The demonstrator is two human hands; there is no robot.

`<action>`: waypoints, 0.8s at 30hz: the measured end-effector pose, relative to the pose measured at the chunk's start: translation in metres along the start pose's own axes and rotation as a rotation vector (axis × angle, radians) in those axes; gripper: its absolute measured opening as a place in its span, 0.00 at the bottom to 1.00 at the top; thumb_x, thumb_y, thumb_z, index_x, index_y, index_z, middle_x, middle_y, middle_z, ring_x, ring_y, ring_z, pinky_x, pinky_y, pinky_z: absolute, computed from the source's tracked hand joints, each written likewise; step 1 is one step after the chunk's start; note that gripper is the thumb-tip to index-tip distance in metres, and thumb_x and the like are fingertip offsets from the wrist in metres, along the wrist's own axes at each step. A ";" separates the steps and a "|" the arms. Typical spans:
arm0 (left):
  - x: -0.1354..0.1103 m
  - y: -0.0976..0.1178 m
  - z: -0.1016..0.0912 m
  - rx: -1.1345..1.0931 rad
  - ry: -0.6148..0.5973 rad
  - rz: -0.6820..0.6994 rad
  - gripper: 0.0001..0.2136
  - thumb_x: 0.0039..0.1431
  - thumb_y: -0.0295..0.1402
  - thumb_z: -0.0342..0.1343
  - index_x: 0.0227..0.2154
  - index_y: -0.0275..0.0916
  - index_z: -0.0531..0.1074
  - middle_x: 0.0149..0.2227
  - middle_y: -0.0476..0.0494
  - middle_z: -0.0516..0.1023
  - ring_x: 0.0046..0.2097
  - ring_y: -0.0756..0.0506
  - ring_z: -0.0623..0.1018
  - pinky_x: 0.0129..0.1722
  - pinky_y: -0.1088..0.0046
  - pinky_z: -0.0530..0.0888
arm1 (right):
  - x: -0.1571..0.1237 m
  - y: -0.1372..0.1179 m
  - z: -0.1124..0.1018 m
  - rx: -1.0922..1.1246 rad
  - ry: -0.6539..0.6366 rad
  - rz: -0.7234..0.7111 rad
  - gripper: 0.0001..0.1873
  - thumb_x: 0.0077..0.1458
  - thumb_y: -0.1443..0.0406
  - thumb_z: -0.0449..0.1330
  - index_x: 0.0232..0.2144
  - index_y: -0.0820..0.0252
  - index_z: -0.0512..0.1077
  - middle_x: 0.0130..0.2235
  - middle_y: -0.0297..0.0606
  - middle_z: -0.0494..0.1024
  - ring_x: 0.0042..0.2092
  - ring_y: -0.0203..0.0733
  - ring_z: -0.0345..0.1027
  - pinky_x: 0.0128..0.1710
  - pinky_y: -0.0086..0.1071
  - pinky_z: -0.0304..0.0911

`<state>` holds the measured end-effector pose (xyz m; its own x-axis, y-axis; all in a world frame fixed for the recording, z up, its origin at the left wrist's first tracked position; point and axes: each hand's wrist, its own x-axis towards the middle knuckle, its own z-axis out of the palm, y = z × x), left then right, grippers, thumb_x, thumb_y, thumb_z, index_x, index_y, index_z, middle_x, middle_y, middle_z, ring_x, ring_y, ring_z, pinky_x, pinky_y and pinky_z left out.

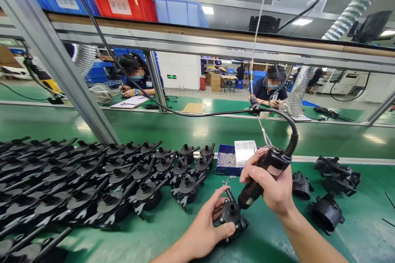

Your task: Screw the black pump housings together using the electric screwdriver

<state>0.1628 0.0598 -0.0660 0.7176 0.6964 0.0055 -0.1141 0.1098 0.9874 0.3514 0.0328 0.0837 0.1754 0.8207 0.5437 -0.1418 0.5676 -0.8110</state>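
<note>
Slippage is my worry: fingers of left hand pinch black housing before blue box, right hand's wrap tilted power driver, so misaligned contact could twist the housing free.

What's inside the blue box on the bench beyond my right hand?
The blue box shows small silvery pieces, probably screws, on its left side. A white sheet covers the right, so what's beneath is hidden.
</note>
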 end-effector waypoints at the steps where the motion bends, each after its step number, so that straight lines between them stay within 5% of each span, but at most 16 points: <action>1: 0.000 0.000 0.000 0.002 0.003 -0.003 0.52 0.57 0.53 0.75 0.75 0.40 0.52 0.59 0.31 0.75 0.62 0.33 0.76 0.69 0.50 0.66 | 0.001 0.003 -0.001 -0.003 -0.008 0.006 0.05 0.66 0.66 0.68 0.41 0.54 0.75 0.30 0.31 0.81 0.29 0.44 0.77 0.32 0.34 0.72; 9: -0.002 0.001 -0.001 -0.015 0.014 -0.019 0.53 0.55 0.54 0.76 0.75 0.42 0.54 0.59 0.32 0.76 0.63 0.31 0.76 0.70 0.48 0.66 | 0.007 0.007 0.001 -0.022 -0.095 0.075 0.07 0.65 0.66 0.68 0.41 0.56 0.73 0.30 0.33 0.81 0.30 0.46 0.77 0.32 0.36 0.71; 13: -0.003 -0.003 0.001 -0.051 0.017 -0.003 0.51 0.54 0.53 0.77 0.74 0.42 0.57 0.59 0.33 0.76 0.64 0.30 0.76 0.71 0.47 0.66 | -0.001 0.009 0.007 -0.071 -0.182 0.099 0.06 0.62 0.65 0.66 0.35 0.56 0.71 0.25 0.30 0.73 0.23 0.40 0.68 0.25 0.34 0.61; 20: -0.003 -0.009 0.004 -0.092 0.025 0.039 0.50 0.55 0.52 0.77 0.73 0.44 0.56 0.59 0.32 0.76 0.65 0.30 0.76 0.70 0.47 0.67 | -0.011 0.016 0.017 -0.099 -0.053 0.023 0.09 0.61 0.64 0.66 0.33 0.55 0.68 0.24 0.28 0.70 0.21 0.38 0.63 0.22 0.33 0.59; 24: -0.003 -0.011 0.009 -0.056 0.017 0.044 0.51 0.51 0.52 0.78 0.70 0.44 0.56 0.55 0.36 0.77 0.59 0.32 0.78 0.67 0.48 0.68 | -0.004 0.002 0.013 -0.117 -0.072 0.047 0.12 0.64 0.61 0.68 0.31 0.59 0.73 0.24 0.34 0.74 0.23 0.42 0.68 0.24 0.34 0.64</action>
<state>0.1685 0.0500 -0.0757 0.6994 0.7133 0.0460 -0.1838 0.1173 0.9759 0.3379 0.0316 0.0823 0.1000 0.8509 0.5157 -0.0333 0.5209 -0.8530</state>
